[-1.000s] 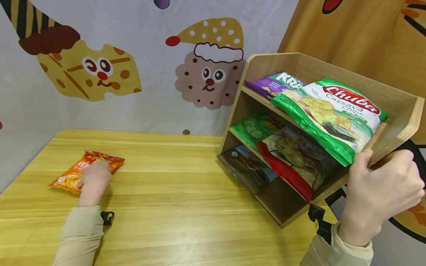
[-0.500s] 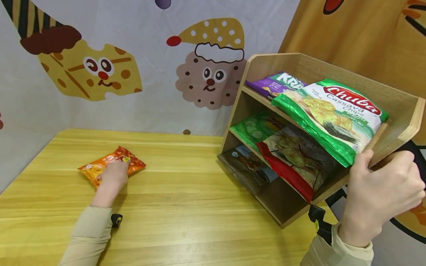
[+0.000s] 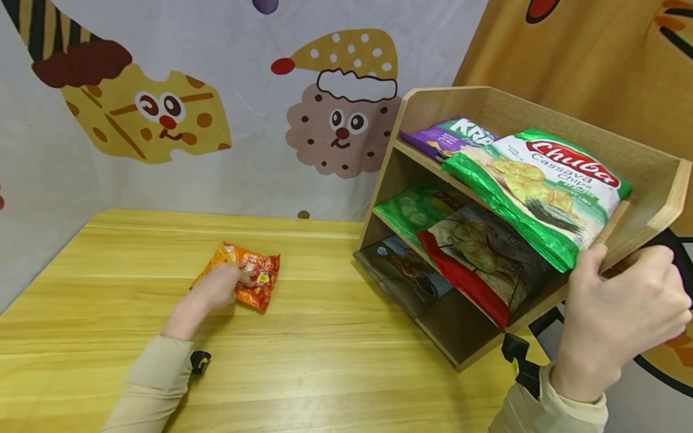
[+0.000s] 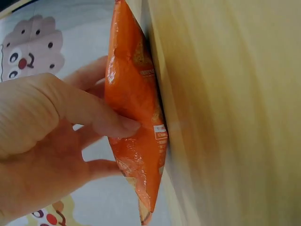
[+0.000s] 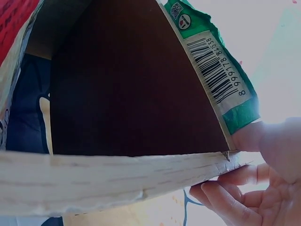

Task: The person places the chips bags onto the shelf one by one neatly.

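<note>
An orange snack bag (image 3: 261,264) lies low over the wooden table, left of the middle. My left hand (image 3: 218,285) reaches over it and holds it. In the left wrist view the thumb (image 4: 110,121) presses one face of the bag (image 4: 129,82), with other fingers partly hidden behind it. At far right, my right hand (image 3: 622,319) grips the side edge of a small wooden shelf (image 3: 663,201). The right wrist view has its fingers under the board edge (image 5: 178,176), with the thumb beside a green chip bag (image 5: 237,117).
On the shelf top lie a purple bag (image 3: 433,139) and a Chuba cassava chips bag (image 3: 547,180). Below are a green bag (image 3: 411,207), a red-edged bag (image 3: 476,258) and a dark bag (image 3: 400,270). A cartoon-printed cloth (image 3: 243,132) hangs behind the table (image 3: 314,337).
My left hand has moved right across the table with the orange snack bag, which has turned on the way. The right hand and the shelf have stayed put.
</note>
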`<state>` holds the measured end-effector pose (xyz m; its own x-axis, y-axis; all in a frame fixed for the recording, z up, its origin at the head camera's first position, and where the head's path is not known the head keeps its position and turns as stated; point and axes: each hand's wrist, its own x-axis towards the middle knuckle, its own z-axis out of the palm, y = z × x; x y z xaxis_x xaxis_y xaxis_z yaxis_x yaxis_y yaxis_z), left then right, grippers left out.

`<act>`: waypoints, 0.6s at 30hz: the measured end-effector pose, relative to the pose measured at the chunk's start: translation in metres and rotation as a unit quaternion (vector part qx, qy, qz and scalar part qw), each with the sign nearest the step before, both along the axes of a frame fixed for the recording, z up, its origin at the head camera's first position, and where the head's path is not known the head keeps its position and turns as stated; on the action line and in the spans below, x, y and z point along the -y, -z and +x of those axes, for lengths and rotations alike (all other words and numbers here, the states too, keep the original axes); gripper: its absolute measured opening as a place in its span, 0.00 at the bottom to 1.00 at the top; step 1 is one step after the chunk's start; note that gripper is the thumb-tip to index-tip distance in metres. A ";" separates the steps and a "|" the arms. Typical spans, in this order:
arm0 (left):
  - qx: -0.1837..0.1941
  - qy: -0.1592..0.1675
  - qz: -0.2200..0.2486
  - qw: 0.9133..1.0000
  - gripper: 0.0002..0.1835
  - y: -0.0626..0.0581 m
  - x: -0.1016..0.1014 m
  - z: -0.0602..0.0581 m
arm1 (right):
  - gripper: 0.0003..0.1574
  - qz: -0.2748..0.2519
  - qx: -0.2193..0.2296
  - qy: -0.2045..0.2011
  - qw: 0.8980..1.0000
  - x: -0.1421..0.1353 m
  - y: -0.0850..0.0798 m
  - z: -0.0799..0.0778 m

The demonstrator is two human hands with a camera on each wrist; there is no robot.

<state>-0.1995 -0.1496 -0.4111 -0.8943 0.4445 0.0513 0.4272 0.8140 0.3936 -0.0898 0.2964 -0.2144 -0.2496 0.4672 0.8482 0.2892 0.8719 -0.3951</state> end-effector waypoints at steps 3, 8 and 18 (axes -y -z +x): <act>-0.016 0.023 0.011 1.000 0.27 0.002 -0.006 0.000 | 0.30 0.003 -0.002 0.000 1.000 0.000 0.000 0.000; -0.010 0.038 0.013 0.999 0.29 0.002 -0.017 0.002 | 0.30 0.003 0.002 0.001 1.000 0.000 0.000 0.000; 0.022 0.060 0.000 0.998 0.25 -0.004 -0.041 0.009 | 0.31 0.009 0.005 0.004 1.000 0.000 -0.001 0.001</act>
